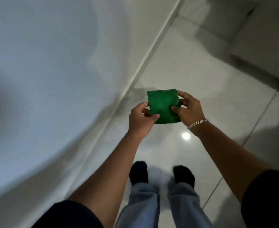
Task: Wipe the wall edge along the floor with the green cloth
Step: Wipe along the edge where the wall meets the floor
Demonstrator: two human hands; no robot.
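Note:
A small folded green cloth (pixel 162 106) is held up in front of me, well above the floor. My left hand (pixel 141 118) pinches its lower left edge with thumb and fingers. My right hand (pixel 189 108), with a chain bracelet on the wrist, grips its right side. The wall edge (pixel 135 74), a pale skirting strip where the white wall meets the floor, runs diagonally from lower left to upper right, just left of the cloth. The cloth is not touching it.
The white wall (pixel 44 71) fills the left side. Glossy white floor tiles (pixel 201 79) lie to the right, reflecting a ceiling light. My feet in dark socks (pixel 138 172) stand on the tiles below. A blurred pale piece of furniture (pixel 259 38) stands at upper right.

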